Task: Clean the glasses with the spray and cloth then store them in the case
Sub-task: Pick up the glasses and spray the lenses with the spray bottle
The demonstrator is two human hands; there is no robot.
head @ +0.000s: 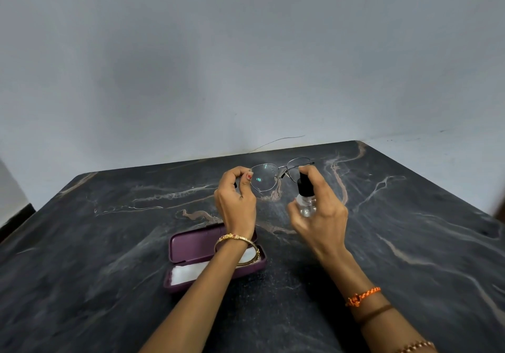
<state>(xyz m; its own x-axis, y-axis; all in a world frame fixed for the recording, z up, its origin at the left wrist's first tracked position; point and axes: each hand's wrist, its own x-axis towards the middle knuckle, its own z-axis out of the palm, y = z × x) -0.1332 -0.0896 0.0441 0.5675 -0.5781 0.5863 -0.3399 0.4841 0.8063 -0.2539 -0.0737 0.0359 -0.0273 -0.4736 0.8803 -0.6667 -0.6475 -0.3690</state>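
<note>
Nearest the camera, two bare forearms reach forward over a dark grey marble tabletop point(95, 284) streaked with pale and rust-coloured veins. The right forearm wears an orange knotted thread bracelet point(362, 296), and the left wrist a thin gold bangle point(236, 239).

Just beyond, under the left forearm, a purple hard-shell glasses case point(191, 246) lies open on the marble, its lid tipped back. A white folded cloth point(188, 270) lies inside its lower half, partly hidden by the arm.

Farther on, both hands are raised above the table. The right hand point(321, 213) grasps a small clear plastic spray bottle with a black pump top point(305, 194), fingers curled round its body and the index finger resting on top of the pump. The nozzle faces the lenses just beside it.

The left hand point(236, 197) pinches the edge of a pair of thin silver wire-framed glasses point(276, 173) between thumb and fingertips, holding them in the air with the lenses facing the camera. A small green glint shows on the nearer lens.

Behind the table stands a plain pale grey wall point(246, 52).
</note>
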